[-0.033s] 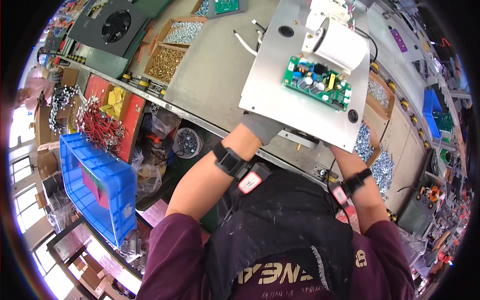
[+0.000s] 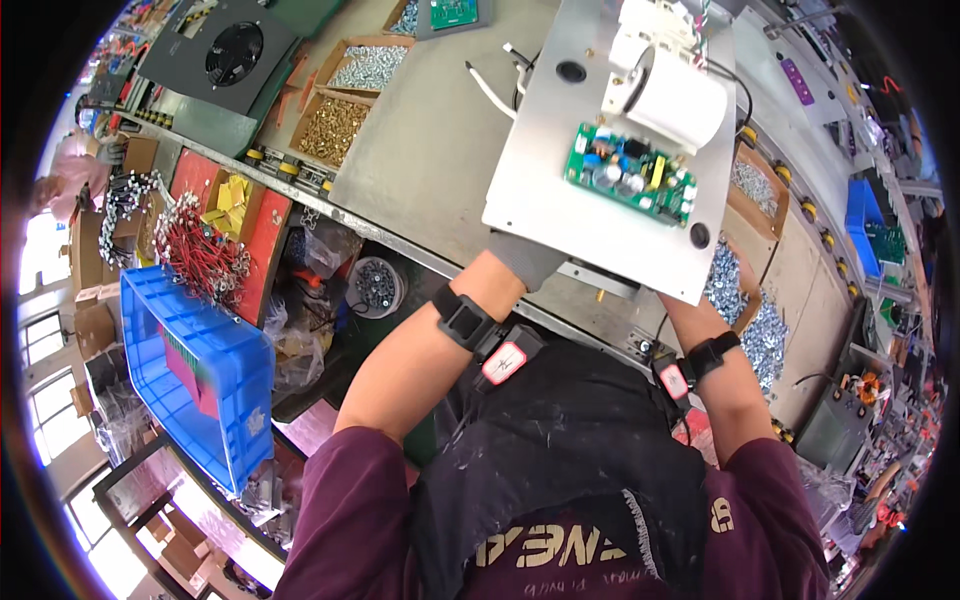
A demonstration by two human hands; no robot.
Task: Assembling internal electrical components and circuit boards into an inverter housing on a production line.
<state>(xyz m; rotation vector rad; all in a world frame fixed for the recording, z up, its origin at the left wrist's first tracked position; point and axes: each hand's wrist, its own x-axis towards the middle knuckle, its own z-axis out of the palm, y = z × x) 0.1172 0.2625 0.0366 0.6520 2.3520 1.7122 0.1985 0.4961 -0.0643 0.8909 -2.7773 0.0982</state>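
Note:
A silver metal mounting plate hangs tilted above the near edge of the bench, carried between both hands. A green circuit board with capacitors is mounted on it, beside a big white cylinder. Grey-gloved, my left hand grips the plate's near-left edge, its fingers mostly hidden underneath. At the near-right corner my right hand holds the plate from below; its fingers are out of sight. White-sleeved cables stick out past the plate's left side.
Cardboard trays of brass standoffs and silver screws stand left on the bench. More loose fasteners lie right of my right hand. A blue crate, red wires and a bucket are at left.
The plate has turned slightly, its near-right corner shifting a little left. My left hand has moved slightly right with it; both hands keep their hold.

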